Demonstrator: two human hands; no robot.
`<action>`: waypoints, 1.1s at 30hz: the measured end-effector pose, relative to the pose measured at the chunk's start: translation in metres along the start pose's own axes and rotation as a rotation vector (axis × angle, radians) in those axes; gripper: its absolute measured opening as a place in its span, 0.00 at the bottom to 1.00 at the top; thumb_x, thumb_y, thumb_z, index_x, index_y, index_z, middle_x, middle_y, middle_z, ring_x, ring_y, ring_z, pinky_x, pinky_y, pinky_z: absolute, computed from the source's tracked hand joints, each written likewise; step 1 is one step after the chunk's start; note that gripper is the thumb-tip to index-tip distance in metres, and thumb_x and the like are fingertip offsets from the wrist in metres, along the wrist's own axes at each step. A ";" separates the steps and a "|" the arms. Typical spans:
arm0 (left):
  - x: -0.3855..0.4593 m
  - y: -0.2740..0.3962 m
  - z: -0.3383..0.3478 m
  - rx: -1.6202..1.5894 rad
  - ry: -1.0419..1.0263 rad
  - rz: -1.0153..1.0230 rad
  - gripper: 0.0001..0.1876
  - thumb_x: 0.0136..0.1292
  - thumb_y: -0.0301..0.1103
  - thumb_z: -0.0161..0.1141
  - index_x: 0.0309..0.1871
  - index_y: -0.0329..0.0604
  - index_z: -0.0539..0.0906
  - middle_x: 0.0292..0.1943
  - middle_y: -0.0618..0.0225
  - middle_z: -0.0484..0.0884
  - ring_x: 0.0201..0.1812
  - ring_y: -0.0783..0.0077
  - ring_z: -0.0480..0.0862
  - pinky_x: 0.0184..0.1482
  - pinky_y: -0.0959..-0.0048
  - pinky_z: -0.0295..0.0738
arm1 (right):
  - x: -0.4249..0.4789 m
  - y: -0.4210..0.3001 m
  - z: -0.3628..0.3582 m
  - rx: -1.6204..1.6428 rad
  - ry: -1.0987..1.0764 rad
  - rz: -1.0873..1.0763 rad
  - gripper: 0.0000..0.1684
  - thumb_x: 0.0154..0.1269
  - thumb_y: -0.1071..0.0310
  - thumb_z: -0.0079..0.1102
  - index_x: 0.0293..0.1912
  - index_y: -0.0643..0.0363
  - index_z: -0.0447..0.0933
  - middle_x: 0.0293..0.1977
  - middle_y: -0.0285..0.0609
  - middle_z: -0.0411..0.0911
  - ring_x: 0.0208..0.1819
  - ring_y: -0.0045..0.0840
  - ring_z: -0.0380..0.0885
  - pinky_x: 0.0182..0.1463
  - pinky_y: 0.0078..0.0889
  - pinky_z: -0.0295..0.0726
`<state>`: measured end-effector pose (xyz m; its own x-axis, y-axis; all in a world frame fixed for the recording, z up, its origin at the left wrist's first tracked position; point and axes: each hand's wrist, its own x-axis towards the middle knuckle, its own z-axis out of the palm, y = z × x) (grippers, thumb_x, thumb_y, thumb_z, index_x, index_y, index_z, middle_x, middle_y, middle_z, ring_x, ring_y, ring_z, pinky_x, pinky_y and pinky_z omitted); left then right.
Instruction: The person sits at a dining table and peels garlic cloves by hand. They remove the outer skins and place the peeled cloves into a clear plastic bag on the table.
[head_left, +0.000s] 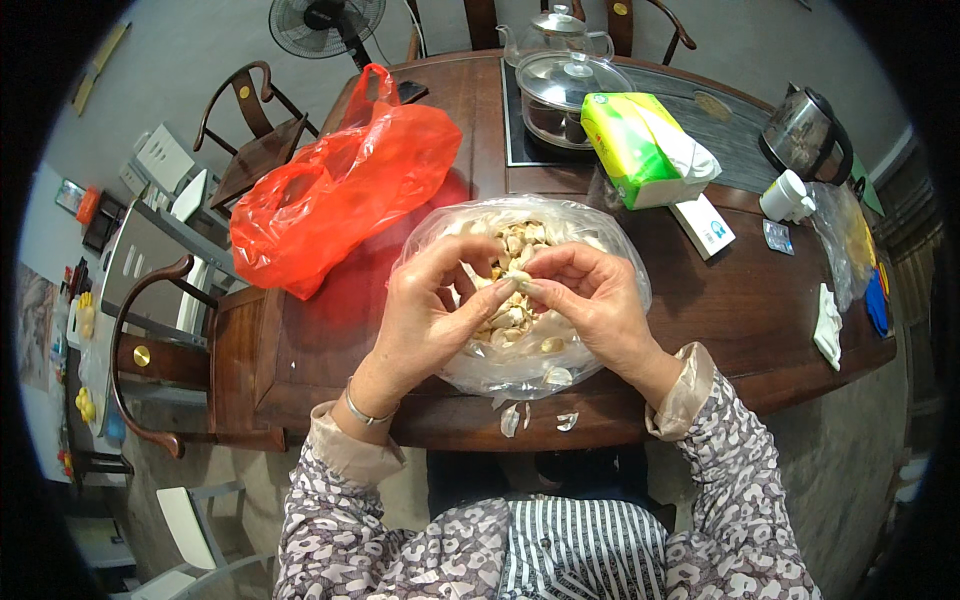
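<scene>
A clear plastic bag (517, 379) lies spread on the dark wooden table (720, 315), heaped with garlic cloves (508, 319) and papery skins. Above the heap, my left hand (442, 300) and my right hand (589, 296) meet, pinching one pale garlic clove (517, 277) between their thumbs and fingers. Flakes of garlic skin (510, 420) lie on the table edge close to me. One loose clove (552, 344) rests on the near part of the bag.
A red plastic bag (345, 187) lies at the left. Behind the garlic are a lidded glass pot (570, 90) and a glass teapot (559, 34). A tissue pack (637, 150), a white box (703, 225), a white bottle (784, 196) and an electric kettle (806, 135) stand to the right.
</scene>
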<state>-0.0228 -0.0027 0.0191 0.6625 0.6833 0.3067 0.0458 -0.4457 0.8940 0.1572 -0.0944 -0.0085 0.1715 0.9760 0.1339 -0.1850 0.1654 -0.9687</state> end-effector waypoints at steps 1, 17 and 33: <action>0.000 0.001 0.000 0.034 -0.035 -0.005 0.07 0.64 0.26 0.68 0.43 0.35 0.83 0.34 0.76 0.81 0.29 0.90 0.74 0.28 0.86 0.67 | -0.001 -0.001 0.000 -0.031 0.003 0.002 0.10 0.68 0.75 0.63 0.48 0.67 0.82 0.41 0.41 0.84 0.42 0.16 0.82 0.47 0.18 0.83; -0.005 -0.004 -0.001 -0.299 -0.100 -0.190 0.08 0.68 0.25 0.63 0.47 0.30 0.84 0.32 0.73 0.84 0.27 0.87 0.78 0.29 0.85 0.73 | 0.000 -0.001 -0.002 0.012 -0.024 0.039 0.09 0.68 0.76 0.62 0.46 0.70 0.83 0.39 0.43 0.85 0.37 0.17 0.83 0.42 0.18 0.83; -0.006 -0.014 0.008 0.017 0.024 0.121 0.07 0.61 0.22 0.65 0.42 0.33 0.86 0.30 0.65 0.86 0.25 0.83 0.79 0.26 0.82 0.71 | -0.001 0.002 0.002 -0.068 -0.030 0.003 0.13 0.72 0.71 0.60 0.50 0.69 0.82 0.43 0.44 0.85 0.39 0.18 0.84 0.43 0.19 0.85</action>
<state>-0.0220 -0.0055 0.0023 0.6457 0.6378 0.4199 -0.0206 -0.5352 0.8445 0.1545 -0.0945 -0.0098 0.1415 0.9804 0.1367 -0.1193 0.1540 -0.9808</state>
